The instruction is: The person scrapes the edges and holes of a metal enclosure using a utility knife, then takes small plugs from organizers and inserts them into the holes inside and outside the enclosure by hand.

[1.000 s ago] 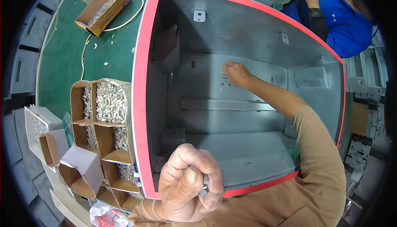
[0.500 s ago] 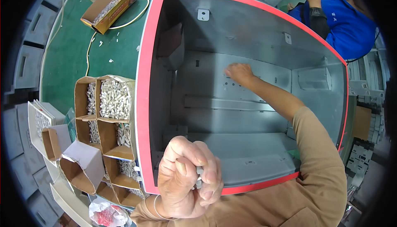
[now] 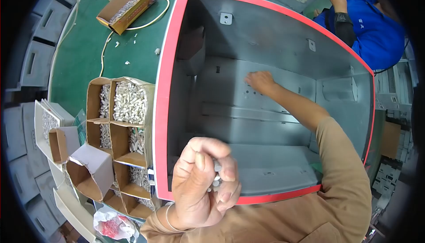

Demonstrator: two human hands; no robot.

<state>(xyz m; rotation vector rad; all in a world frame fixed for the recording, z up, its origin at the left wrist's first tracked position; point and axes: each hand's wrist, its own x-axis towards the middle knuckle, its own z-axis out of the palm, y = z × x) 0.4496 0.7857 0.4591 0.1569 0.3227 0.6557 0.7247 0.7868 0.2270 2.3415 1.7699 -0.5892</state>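
My left hand (image 3: pixel 201 183), a band round its wrist, is curled closed in front of the cabinet's near edge. Several small whitish-grey plugs (image 3: pixel 217 181) show between its fingers. Deep inside the grey metal cabinet (image 3: pixel 265 163), which has a red rim, my right hand (image 3: pixel 261 82) is at the back panel beside a group of small holes (image 3: pixel 252 93). Its fingers are bunched together against the panel; anything they pinch is too small or hidden to make out.
To the left, a divided cardboard box (image 3: pixel 98 154) holds many small white plugs (image 3: pixel 130 103). A yellow carton (image 3: pixel 126 10) with more pieces and a pale cable (image 3: pixel 103 57) lie on the green table (image 3: pixel 84 48). A co-worker in blue (image 3: pixel 372 30) is at the upper right.
The view has shifted slightly, so the cabinet and boxes appear farther right. My left fingers have loosened a little, showing more of the plugs. My right hand stays at the back panel.
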